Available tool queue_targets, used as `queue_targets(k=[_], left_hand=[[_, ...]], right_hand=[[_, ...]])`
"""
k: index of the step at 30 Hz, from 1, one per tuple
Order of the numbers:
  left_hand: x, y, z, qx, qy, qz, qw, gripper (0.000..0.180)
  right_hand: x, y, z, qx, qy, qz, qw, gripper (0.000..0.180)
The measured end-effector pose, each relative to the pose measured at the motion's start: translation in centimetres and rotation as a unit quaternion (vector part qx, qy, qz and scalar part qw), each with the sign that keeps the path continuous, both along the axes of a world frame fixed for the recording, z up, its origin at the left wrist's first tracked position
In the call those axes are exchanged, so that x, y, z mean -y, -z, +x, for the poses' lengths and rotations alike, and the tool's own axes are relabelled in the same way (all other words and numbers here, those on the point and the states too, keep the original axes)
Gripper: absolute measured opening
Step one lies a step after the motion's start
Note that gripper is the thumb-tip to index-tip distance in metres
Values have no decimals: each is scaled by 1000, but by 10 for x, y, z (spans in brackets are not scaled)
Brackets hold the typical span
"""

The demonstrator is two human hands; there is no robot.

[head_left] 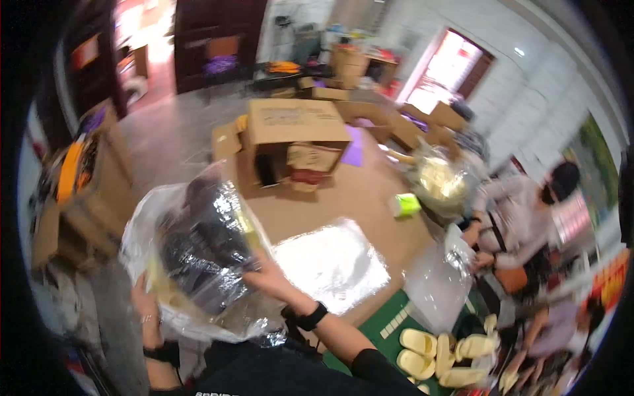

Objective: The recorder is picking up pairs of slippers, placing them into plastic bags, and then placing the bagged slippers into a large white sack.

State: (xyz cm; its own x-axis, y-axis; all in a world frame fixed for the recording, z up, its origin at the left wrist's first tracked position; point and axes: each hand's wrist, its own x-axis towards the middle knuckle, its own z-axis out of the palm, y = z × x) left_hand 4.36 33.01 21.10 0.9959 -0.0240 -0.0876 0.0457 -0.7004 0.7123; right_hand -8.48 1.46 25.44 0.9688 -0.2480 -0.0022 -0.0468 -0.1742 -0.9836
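Both hands grip a clear bag of dark items.
Left hand clutches its near-left edge; right hand seems closed on its right side.

The clear plastic bag is thin, glossy film, crinkled and catching white glare; the dark things inside look matt. Just right of the bag, a flat sheet of clear plastic shines on the matt brown cardboard worktop. Beyond the bag, the open cardboard box is dull, rough paperboard. Right of the bag and nearer, pale yellow slippers look smooth and rubbery.
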Motion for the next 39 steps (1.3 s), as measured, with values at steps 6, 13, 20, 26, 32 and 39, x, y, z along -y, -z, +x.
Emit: queue_targets(k=[6, 13, 20, 26, 32, 39], left_hand=[[13, -27, -3, 114, 16, -67, 991, 62], [-4, 7, 20, 171, 73, 73, 980, 56], [49, -32, -16, 137, 106, -105, 979, 60], [54, -35, -15, 98, 48, -139, 984, 63], [64, -63, -44, 350, 155, 136, 914, 63], [126, -100, -59, 209, 604, 308, 705, 92]], right_hand=[[-32, 11, 6, -7, -57, -150, 987, 61], [-68, 87, 31, -3, -65, -100, 993, 42], [-9, 38, 25, -66, 29, -173, 982, 39], [-28, 26, -2, -190, -28, -291, 937, 34], [-51, 78, 1, -32, -7, -250, 968, 31], [-37, 57, -18, -21, 80, -285, 955, 43]])
